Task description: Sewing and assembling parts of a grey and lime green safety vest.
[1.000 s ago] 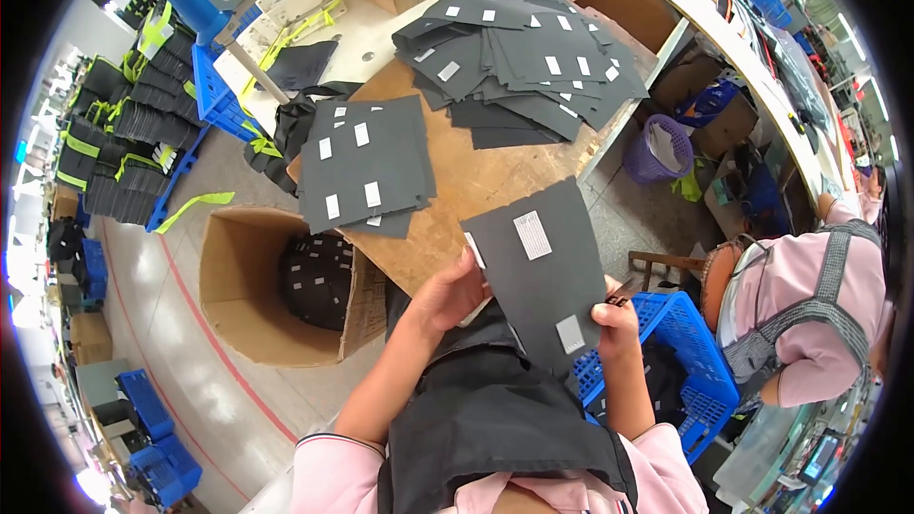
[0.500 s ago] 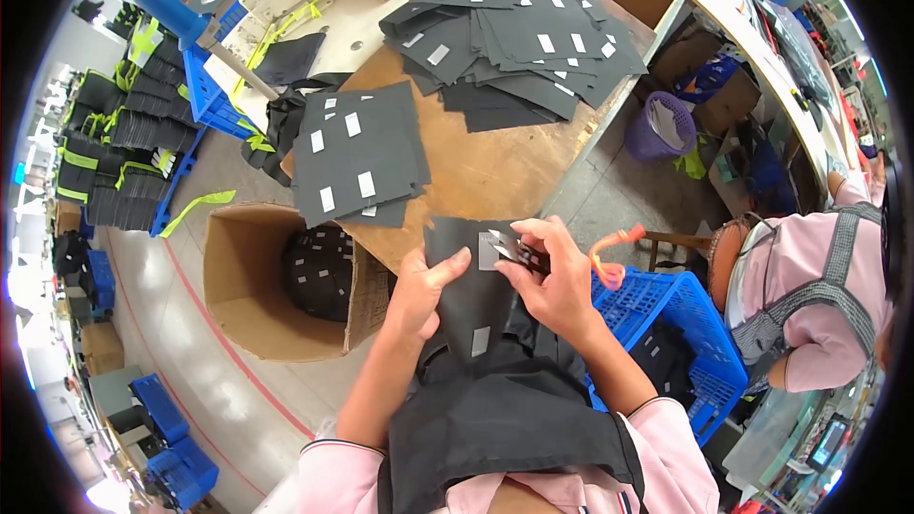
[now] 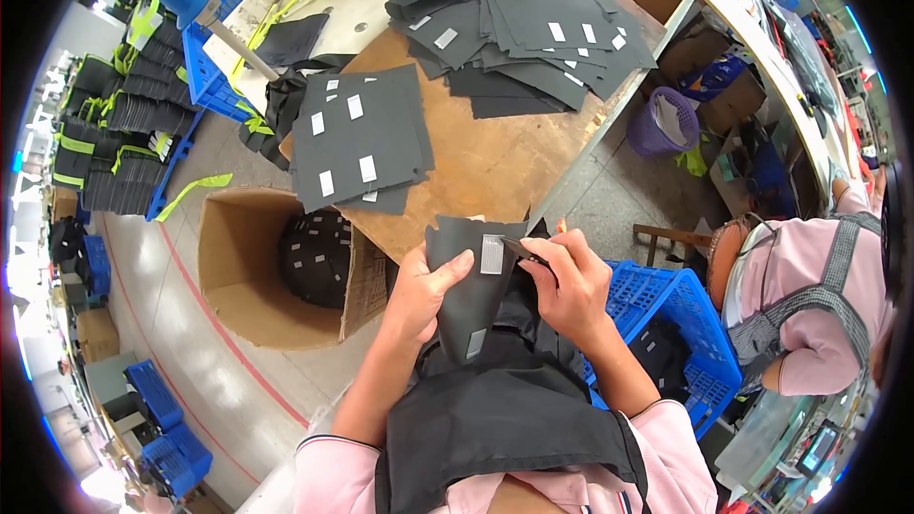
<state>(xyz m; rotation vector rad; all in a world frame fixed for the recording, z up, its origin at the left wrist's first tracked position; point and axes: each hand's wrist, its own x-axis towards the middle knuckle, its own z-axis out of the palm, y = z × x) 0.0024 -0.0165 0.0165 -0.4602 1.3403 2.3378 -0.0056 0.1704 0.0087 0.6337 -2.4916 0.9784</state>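
Black fabric panel (image 3: 471,290) with grey rectangular patches, up in front of the chest, just off the near edge of the brown wooden worktable (image 3: 495,167). Looks thin, light and floppy, sagging between the hands, so best taken at the edges and kept taut; probably not fragile, not slippery. Left hand (image 3: 419,290) clamped on the left edge, thumb across the face, fingers behind. Right hand (image 3: 571,286) closed in a pinch at the upper right corner, beside the upper grey patch (image 3: 491,254), gripping a small dark tool; too small to say what. Second grey patch (image 3: 475,344) lower down the same panel.

On the table, left: neat stack of black panels (image 3: 360,138), each face dotted with small white rectangular labels. Far end: looser fanned heap of black panels (image 3: 524,24), one white label apiece. Below the table's left edge, open brown cardboard carton (image 3: 238,271) holding more labelled black pieces. Right of the lap, blue plastic lattice crate (image 3: 671,324). Further right, purple plastic basket (image 3: 657,124) on the floor. Co-worker in a pink top (image 3: 809,295) at the right rim, well apart.
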